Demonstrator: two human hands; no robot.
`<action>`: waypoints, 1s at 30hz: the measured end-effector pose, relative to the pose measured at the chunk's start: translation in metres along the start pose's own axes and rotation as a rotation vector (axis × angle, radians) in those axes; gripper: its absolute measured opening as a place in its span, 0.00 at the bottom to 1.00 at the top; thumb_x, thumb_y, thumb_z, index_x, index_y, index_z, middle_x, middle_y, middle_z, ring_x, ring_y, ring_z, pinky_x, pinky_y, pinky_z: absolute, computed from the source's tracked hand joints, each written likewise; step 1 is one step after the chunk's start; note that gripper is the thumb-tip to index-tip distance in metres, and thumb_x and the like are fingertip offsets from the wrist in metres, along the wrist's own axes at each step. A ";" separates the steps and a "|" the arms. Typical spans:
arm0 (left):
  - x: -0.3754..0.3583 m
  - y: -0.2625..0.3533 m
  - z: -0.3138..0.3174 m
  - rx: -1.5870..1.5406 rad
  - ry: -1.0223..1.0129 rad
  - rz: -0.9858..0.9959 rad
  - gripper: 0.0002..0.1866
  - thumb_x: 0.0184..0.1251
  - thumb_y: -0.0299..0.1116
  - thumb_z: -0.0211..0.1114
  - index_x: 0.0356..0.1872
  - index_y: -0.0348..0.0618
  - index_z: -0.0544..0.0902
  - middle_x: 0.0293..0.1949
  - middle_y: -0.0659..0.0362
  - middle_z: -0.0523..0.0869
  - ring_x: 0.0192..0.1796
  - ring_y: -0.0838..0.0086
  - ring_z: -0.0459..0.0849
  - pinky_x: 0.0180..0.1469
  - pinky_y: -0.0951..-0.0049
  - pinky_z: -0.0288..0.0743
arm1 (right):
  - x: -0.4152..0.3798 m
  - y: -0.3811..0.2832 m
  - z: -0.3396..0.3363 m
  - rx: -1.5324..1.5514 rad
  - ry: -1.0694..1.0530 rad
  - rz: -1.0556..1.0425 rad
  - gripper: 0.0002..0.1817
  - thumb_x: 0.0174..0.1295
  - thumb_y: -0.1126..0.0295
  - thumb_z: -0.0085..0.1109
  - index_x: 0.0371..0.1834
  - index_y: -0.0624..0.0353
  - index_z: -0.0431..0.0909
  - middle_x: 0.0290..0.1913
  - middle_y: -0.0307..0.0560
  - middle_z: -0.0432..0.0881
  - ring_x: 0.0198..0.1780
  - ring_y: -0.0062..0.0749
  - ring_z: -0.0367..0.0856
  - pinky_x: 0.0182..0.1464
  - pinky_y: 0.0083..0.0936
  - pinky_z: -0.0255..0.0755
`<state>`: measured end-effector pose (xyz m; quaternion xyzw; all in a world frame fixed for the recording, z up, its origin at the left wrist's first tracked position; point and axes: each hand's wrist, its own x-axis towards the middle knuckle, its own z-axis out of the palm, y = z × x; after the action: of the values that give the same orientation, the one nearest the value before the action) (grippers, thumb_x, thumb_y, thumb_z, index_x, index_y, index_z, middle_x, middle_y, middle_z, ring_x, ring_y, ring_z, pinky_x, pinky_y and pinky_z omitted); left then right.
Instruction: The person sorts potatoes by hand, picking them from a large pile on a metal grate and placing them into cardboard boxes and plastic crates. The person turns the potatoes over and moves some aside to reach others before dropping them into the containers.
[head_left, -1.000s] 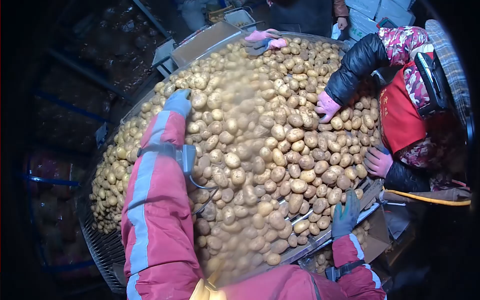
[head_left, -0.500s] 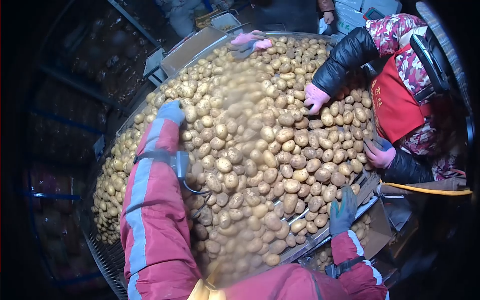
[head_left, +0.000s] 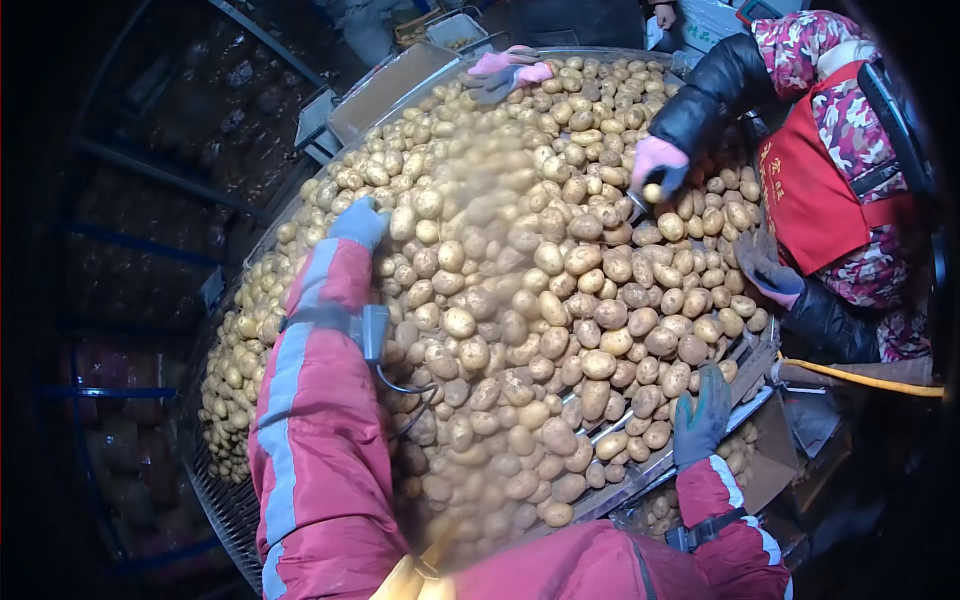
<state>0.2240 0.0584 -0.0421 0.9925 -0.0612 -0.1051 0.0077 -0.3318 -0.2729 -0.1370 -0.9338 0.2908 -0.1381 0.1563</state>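
Potatoes (head_left: 560,300) lie in a broad heap on a slatted table. My left hand (head_left: 361,223), in a blue-grey glove, reaches to the heap's upper left and touches potatoes there; its fingers are curled down and partly hidden. At the lower right edge of the table rests my right hand (head_left: 702,415), in a grey-green glove, with its fingers spread beside some potatoes and nothing seen in it. A blurred smear crosses the middle of the view.
A co-worker in a red apron (head_left: 810,190) stands at the right, one gloved hand (head_left: 659,168) at a potato. Another person's pink-grey glove (head_left: 508,73) rests at the far edge. Cardboard boxes (head_left: 392,90) stand beyond; a yellow cord (head_left: 860,378) runs at the right.
The view has shifted slightly, moving the scene a little. The co-worker's upper hand has turned and now has a potato at its fingers; their lower hand has tilted. My hands stay in nearly the same places.
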 end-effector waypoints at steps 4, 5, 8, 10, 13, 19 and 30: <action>0.011 -0.003 0.037 -0.316 -0.131 0.142 0.32 0.67 0.58 0.62 0.68 0.53 0.79 0.62 0.42 0.84 0.66 0.48 0.82 0.70 0.54 0.72 | 0.001 0.000 -0.001 0.027 -0.011 -0.001 0.33 0.63 0.63 0.63 0.72 0.64 0.71 0.72 0.60 0.73 0.73 0.57 0.69 0.76 0.52 0.59; -0.012 0.028 0.036 -0.230 -0.100 0.185 0.32 0.70 0.58 0.59 0.69 0.53 0.77 0.62 0.41 0.84 0.65 0.46 0.81 0.70 0.52 0.71 | 0.001 -0.001 -0.001 0.028 -0.014 -0.001 0.33 0.64 0.63 0.63 0.72 0.64 0.71 0.72 0.60 0.73 0.73 0.57 0.69 0.76 0.52 0.59; -0.023 0.082 0.047 -0.098 -0.038 0.209 0.29 0.74 0.55 0.53 0.69 0.53 0.75 0.60 0.40 0.84 0.65 0.44 0.81 0.68 0.50 0.73 | 0.009 -0.009 -0.012 0.054 -0.051 0.026 0.34 0.65 0.65 0.62 0.75 0.63 0.68 0.74 0.58 0.71 0.75 0.56 0.67 0.77 0.50 0.58; -0.003 0.071 0.061 -0.167 -0.099 0.293 0.29 0.73 0.54 0.55 0.69 0.53 0.75 0.60 0.42 0.85 0.63 0.46 0.82 0.64 0.52 0.76 | 0.004 -0.008 -0.012 0.076 -0.063 0.037 0.34 0.66 0.66 0.62 0.76 0.61 0.67 0.74 0.56 0.71 0.75 0.56 0.66 0.77 0.49 0.58; -0.002 0.069 0.066 -0.260 -0.103 0.342 0.28 0.72 0.52 0.59 0.69 0.51 0.76 0.58 0.41 0.85 0.62 0.46 0.83 0.63 0.53 0.77 | 0.007 -0.006 -0.011 0.064 -0.060 0.013 0.34 0.66 0.66 0.62 0.76 0.61 0.67 0.74 0.55 0.71 0.75 0.56 0.66 0.77 0.49 0.58; -0.037 0.097 0.078 -0.620 -0.286 0.395 0.31 0.64 0.37 0.61 0.72 0.50 0.75 0.62 0.39 0.83 0.64 0.49 0.82 0.65 0.57 0.76 | 0.004 -0.005 -0.008 0.035 -0.030 -0.012 0.34 0.67 0.63 0.61 0.76 0.61 0.67 0.73 0.56 0.72 0.74 0.56 0.67 0.76 0.49 0.59; -0.144 0.138 0.033 -0.282 -0.297 0.448 0.35 0.60 0.48 0.69 0.70 0.51 0.76 0.57 0.44 0.88 0.59 0.52 0.87 0.61 0.59 0.80 | 0.005 -0.005 -0.011 0.052 0.031 -0.032 0.32 0.67 0.59 0.60 0.72 0.60 0.71 0.72 0.54 0.74 0.72 0.53 0.70 0.76 0.48 0.59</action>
<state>0.0612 -0.0611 -0.0406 0.9173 -0.2639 -0.2522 0.1592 -0.3293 -0.2738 -0.1237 -0.9318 0.2743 -0.1625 0.1736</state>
